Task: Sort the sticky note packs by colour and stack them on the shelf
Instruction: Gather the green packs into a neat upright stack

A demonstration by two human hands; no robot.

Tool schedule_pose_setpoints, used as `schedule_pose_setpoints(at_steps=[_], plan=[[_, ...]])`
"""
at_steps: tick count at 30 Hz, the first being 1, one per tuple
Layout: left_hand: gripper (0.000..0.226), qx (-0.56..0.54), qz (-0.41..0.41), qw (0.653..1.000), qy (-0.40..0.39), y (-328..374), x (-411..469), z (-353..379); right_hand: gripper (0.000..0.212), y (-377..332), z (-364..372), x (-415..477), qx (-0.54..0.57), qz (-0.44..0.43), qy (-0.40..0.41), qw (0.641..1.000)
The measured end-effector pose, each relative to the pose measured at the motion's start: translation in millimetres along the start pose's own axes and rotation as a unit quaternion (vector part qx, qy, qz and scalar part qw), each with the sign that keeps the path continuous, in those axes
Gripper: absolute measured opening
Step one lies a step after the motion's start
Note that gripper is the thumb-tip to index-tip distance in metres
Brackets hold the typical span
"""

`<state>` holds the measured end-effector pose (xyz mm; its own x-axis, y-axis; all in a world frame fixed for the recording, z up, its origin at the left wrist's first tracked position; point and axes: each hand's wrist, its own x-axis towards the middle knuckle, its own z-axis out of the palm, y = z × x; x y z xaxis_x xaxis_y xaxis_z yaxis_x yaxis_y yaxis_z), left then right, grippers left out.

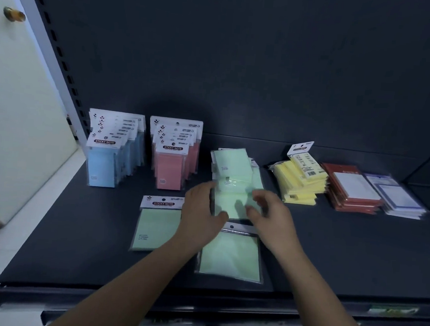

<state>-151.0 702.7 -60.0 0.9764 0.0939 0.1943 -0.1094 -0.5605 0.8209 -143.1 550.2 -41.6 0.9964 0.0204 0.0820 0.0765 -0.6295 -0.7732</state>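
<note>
Forearms enter from the bottom edge, over the front lip of the shelf point(75, 255). Left to right:

- Blue packs point(112, 155) and pink packs point(175, 157) are stood upright in rows at the back.
- A flat green pack point(157, 227) is laid just left of the left hand point(201, 212).
- Left fingers point(202, 188) are curled over the left edge of the held green pack point(231, 202), thumb at its near edge.
- The right hand point(273, 218) is set on the opposite edge. Its fingers point(260, 195) are curled and blurred, and are judged closed on the same pack.
- Wrists are roughly level, palms turned inward.
- The held green pack sits at the near end of the loose green pile point(234, 166). Whether it is lifted clear cannot be told.
- A front green pack point(230, 255) is laid flat below the wrists.
- A yellow stack point(301, 184), red pads point(352, 190) and lined pads point(399, 198) are kept further right.

Handling, judged: the packs are light and thin, the paper block fairly stiff, the film sleeve slick, so sliding is expected. The block's side edges should be taken, not the floppy header card.
</note>
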Motion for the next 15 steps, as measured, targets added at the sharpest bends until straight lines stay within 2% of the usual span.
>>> schedule_pose_setpoints(at_steps=[4,10,12,15], plan=[[0.058,-0.106,-0.032,0.993,-0.030,11,23,2,0.043,-11,4,26,0.096,0.022,0.034,0.995],[0.061,-0.141,-0.052,0.987,-0.055,10,35,11,0.037,-14,9,50,0.112,0.020,0.021,0.993],[0.052,-0.177,-0.052,0.982,-0.027,11,34,12,0.039,-12,12,49,0.122,0.023,0.032,0.992],[0.023,-0.247,-0.078,0.962,0.082,11,31,13,0.031,-12,17,41,0.174,0.018,0.062,0.983]])
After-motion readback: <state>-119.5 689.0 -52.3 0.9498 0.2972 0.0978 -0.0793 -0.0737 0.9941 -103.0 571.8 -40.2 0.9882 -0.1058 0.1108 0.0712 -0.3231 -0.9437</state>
